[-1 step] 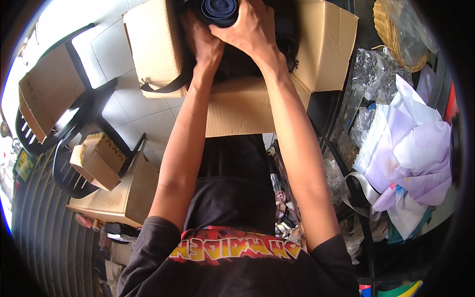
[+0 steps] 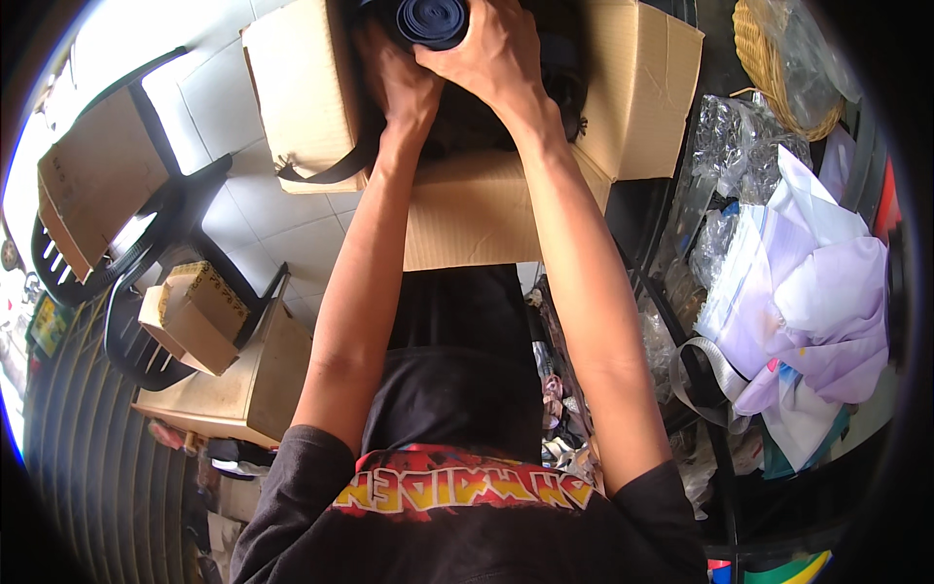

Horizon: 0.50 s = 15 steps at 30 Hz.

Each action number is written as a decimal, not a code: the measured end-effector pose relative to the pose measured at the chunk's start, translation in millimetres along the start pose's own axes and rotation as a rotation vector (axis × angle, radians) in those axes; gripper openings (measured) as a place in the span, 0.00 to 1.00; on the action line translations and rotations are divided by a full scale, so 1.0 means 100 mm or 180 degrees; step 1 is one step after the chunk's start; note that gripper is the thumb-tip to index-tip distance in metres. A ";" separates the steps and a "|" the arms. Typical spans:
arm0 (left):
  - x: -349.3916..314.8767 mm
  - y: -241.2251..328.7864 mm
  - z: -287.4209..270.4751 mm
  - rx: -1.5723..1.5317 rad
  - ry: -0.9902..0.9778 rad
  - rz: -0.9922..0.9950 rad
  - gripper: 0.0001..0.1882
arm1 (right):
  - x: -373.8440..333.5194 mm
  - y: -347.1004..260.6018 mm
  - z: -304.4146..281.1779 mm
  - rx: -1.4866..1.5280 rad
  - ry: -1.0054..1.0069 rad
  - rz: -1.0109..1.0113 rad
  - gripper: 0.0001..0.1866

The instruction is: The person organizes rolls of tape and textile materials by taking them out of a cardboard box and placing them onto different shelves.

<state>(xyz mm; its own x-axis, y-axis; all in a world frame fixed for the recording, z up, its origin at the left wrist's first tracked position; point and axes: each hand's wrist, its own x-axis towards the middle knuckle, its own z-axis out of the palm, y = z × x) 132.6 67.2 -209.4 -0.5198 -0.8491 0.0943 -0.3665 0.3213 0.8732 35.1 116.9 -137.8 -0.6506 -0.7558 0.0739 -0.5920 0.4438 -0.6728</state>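
Note:
A dark blue roll of wound strap or band point(image 2: 432, 21) shows its coiled end at the top of the view, over an open cardboard box point(image 2: 477, 209). My right hand point(image 2: 494, 56) is closed around the roll's right side, its thumb along the near edge. Close by on the left is my left hand point(image 2: 397, 86), its fingers blurred and in shadow; whether they grip the roll is unclear. Black material fills the box, too dark to make out. Over the left flap hangs a black strap point(image 2: 336, 173) with a frayed end.
To the left, black plastic chairs point(image 2: 209, 209) carry a large cardboard piece point(image 2: 102, 175) and a small carton point(image 2: 195, 316). A wooden cabinet point(image 2: 229, 404) stands below them. Right of me lie clear plastic wrap point(image 2: 739, 141), a wicker item point(image 2: 754, 44) and pale lilac cloth point(image 2: 812, 292).

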 end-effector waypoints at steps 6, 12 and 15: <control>0.03 0.22 -0.06 0.0773 0.0130 -0.0142 0.36 | -0.35 0.18 -0.23 0.0187 0.0529 0.1032 0.38; -0.18 0.62 -0.32 0.1176 -0.0214 -0.0952 0.51 | -0.71 0.21 -0.44 -0.0300 0.0514 0.1133 0.41; -0.29 0.81 -0.54 0.0878 -0.0631 -0.0810 0.51 | -0.84 0.18 -0.50 -0.0420 0.0562 0.1012 0.40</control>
<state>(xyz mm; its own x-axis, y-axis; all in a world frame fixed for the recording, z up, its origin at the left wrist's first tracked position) 159.7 95.3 -116.0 -0.5146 -0.8273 -0.2252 -0.6811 0.2349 0.6935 55.6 212.7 -119.6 -0.8767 -0.4810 0.0103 -0.3961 0.7095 -0.5829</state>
